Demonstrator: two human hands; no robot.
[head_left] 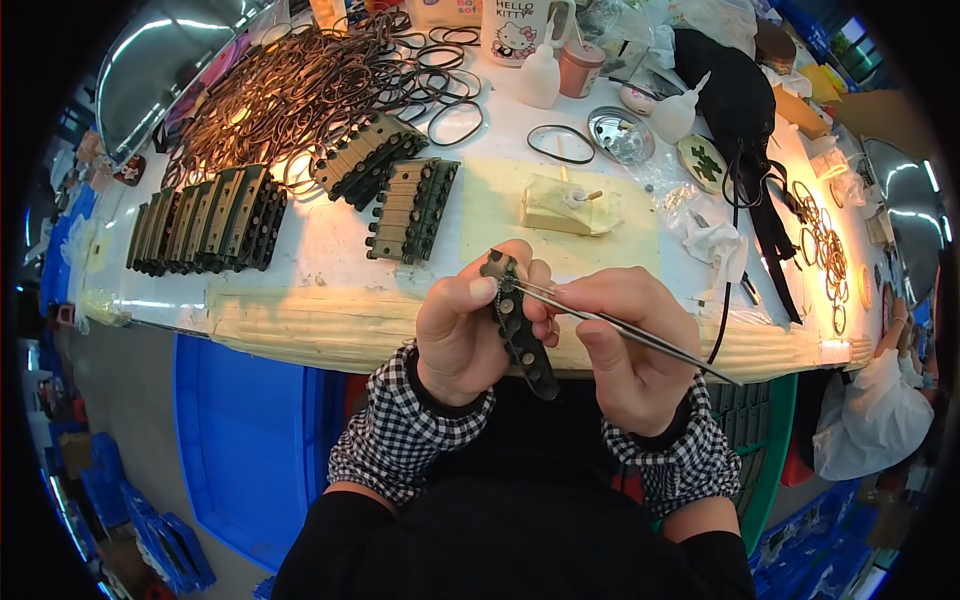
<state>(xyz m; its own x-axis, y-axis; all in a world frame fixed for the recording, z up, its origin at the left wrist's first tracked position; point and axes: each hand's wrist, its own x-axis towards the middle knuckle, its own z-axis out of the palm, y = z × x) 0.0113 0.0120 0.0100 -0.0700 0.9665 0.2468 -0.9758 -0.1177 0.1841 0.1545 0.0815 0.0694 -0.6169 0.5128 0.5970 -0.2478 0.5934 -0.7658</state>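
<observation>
Above the table's near edge, my left hand (455,330) is closed around the upper end of a dark green strip (518,340) with a row of round wheels, like the running gear of a model tank. The strip slants, its lower end hanging free. My right hand (640,345) pinches a pair of metal tweezers (665,347). Their tips touch or nearly touch the strip's upper end beside my left fingers. A small chain-like dark edging shows along the strip; its detail is too small to tell. Checked sleeve covers sit on both forearms.
Similar wheeled strips (205,220) stand in a row at left, with more stacks (412,210) at centre. Behind lies a heap of dark rubber-like loops (290,95). A pale block (565,205), squeeze bottles (540,75), a metal dish (620,135) and a black bag (725,90) stand beyond.
</observation>
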